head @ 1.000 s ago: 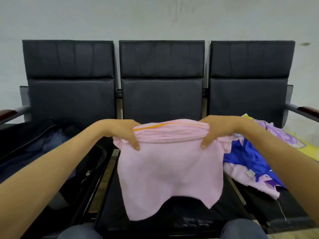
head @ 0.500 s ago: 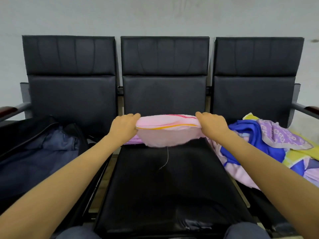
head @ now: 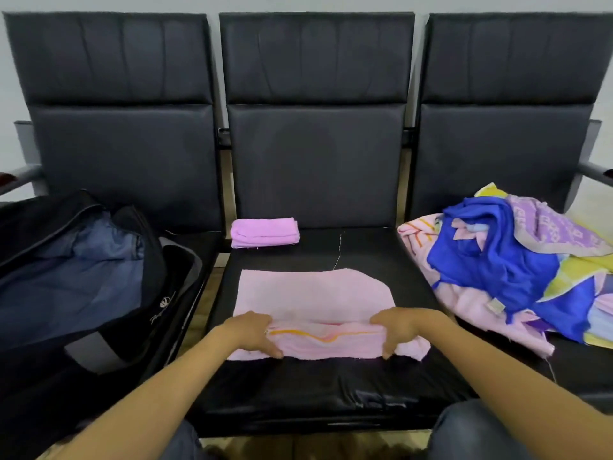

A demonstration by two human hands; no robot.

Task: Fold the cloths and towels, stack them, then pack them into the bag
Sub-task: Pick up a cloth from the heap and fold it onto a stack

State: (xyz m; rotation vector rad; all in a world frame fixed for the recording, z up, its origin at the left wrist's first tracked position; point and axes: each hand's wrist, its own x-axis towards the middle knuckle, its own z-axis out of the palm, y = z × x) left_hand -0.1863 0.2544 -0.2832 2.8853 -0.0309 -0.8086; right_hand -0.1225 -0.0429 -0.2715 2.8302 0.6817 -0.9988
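Pink cloth (head: 315, 300) lies between the hands; left hand (head: 252, 330) and right hand (head: 398, 330) each pinch its bunched near edge. Beyond them, one folded towel (head: 264, 232); rightward, an unfolded pile (head: 514, 267); leftward, the bag (head: 83, 277), not yet packed.

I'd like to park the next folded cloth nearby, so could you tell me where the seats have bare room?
The middle seat is bare at the back, right of the folded purple towel and behind the pink towel, and along its front edge. The open bag fills the left seat; the unfolded pile crowds the right seat.
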